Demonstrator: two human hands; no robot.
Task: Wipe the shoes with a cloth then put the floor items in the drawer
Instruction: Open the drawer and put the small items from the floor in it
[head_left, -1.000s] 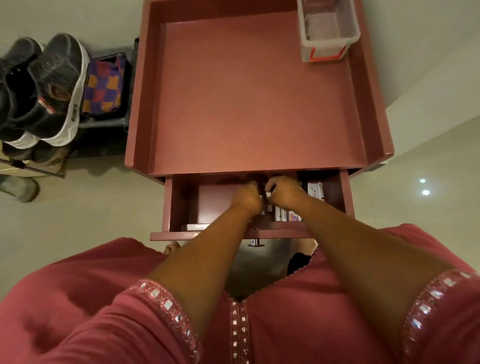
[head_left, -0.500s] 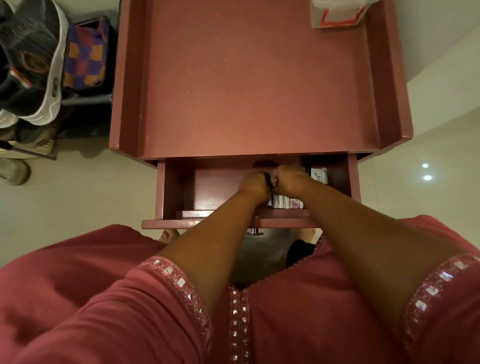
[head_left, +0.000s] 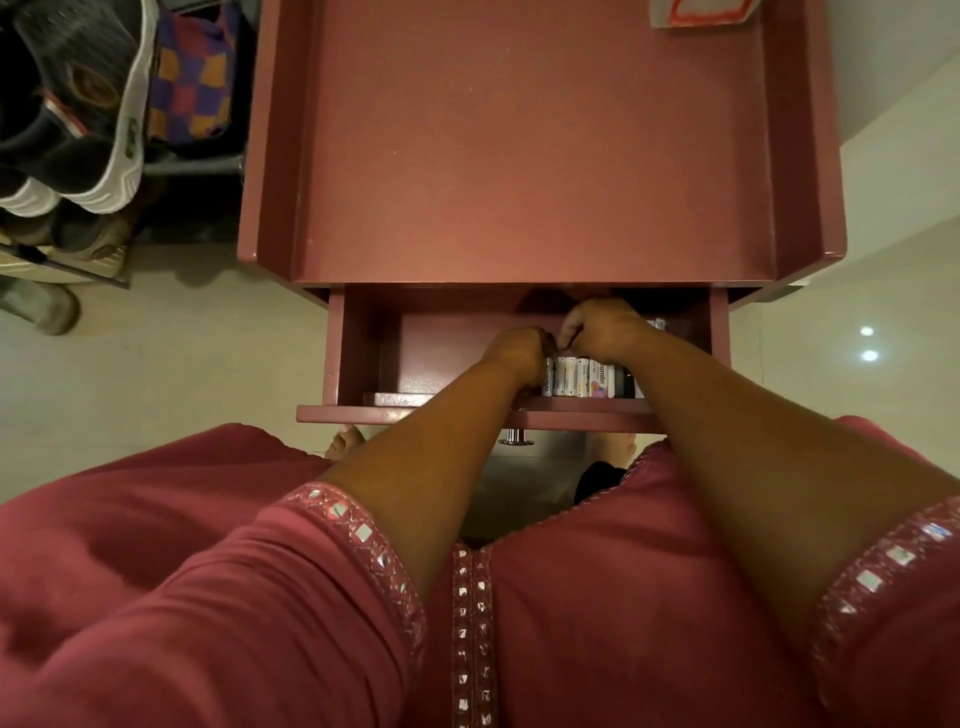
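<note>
Inside the open drawer (head_left: 363, 353) of the maroon cabinet (head_left: 535, 156) both your hands are at work, side by side and nearly touching at the knuckles. Your left hand (head_left: 514, 353) has its fingers curled downward toward the drawer floor, and your right hand (head_left: 597, 327) is curled too, a little farther in; something small and dark shows between them, but whether either hand actually grips it, or what it is, cannot be told from this angle. Just in front of your hands, against the drawer's front wall, a row of small boxes (head_left: 587, 378) stands upright with printed labels facing up, and your right forearm crosses over the row's right end. A metal knob (head_left: 515, 439) sticks out under the drawer front. To the left of the cabinet, the shoes (head_left: 98, 119) sit on a rack (head_left: 192, 166), dark uppers and white soles tilted toward you, with a checkered purple and orange cloth (head_left: 192, 78) lying just beside them on the same shelf. More footwear rests on the pale floor (head_left: 156, 353) below the rack. At the cabinet top's far right corner a clear container (head_left: 701, 13) with red trim is cut off by the frame.
</note>
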